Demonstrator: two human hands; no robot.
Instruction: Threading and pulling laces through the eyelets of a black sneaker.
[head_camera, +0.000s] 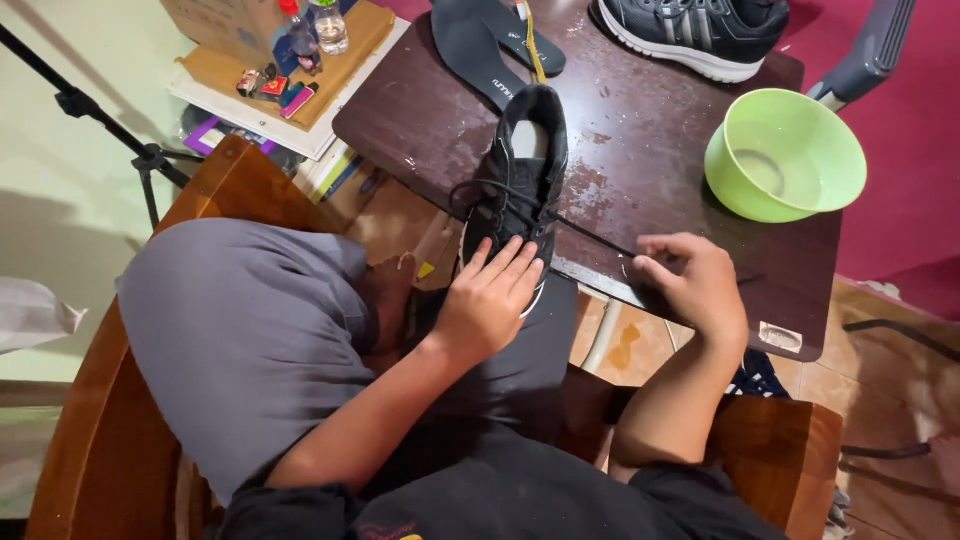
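Shoe: a black shoe (524, 185) is laid on the near-left part of the dark bench (650, 140), toe toward the person and overhanging the near edge, heel opening toward the far side; the long axis runs near to far, tilted slightly.
Lace: a black lace (590, 232) is drawn taut from the eyelets rightward across the bench top; a loop is seen left of the tongue.
Left hand: the left hand (487, 300) is laid flat on the toe, fingers close together and pointing up the shoe, pressing down.
Right hand: the right hand (693, 280) is closed in a pinch on the far end of the lace, at the near bench edge.
Edges: the bench corner is seen near the right wrist, marked with a small pale tag (781, 336).
Open room: bare, scuffed bench top is left between the shoe and a green bowl (785, 152) at right, well apart from both hands.
Far side: two black insoles (480, 45) lie just beyond the heel.
Cut off: a second black shoe (695, 30) is cropped by the top edge.
Hidden: the toe tip is covered by the left hand; the lace end cannot be made out inside the right fingers.
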